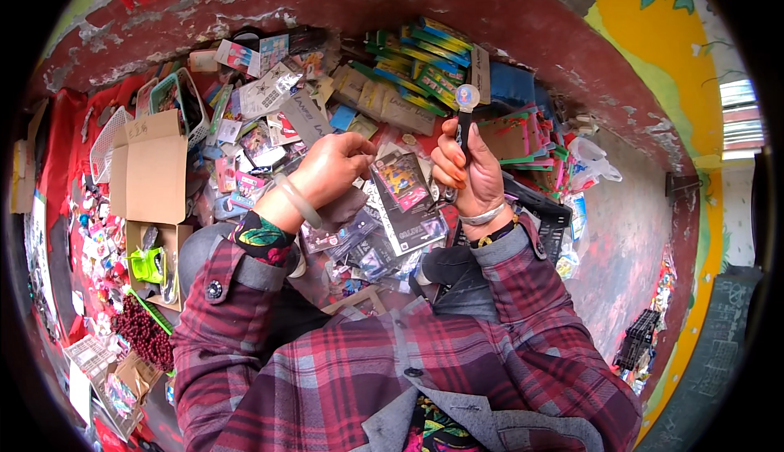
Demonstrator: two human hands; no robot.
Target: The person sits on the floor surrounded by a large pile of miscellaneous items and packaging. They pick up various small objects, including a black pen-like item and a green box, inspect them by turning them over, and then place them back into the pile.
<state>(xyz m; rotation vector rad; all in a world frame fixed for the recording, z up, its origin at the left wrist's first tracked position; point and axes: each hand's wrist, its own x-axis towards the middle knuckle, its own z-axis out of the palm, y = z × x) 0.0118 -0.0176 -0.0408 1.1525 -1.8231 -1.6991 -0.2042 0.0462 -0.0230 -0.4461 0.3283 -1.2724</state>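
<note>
My right hand (474, 166) grips what looks like a wristwatch (466, 97) with a round pale face and a black strap. The strap runs down through the fingers, its face sticking up above them. To the left, my left hand (331, 170) has its fingers bent and pinched together; whatever is between them is too small to make out. A dark flat packet with a coloured picture (400, 181) lies between and below the hands, over a black-and-white packet (412, 236). Under my left wrist there is a dark brownish piece (343, 209), partly covered.
Stacks of green and yellow boxes (420, 68) stand ahead against a red wall. An open cardboard box (151, 174) and plastic baskets (175, 97) are on the left, beside dark red beads (143, 329). A black crate (547, 223) and a clear bag (592, 162) sit at right.
</note>
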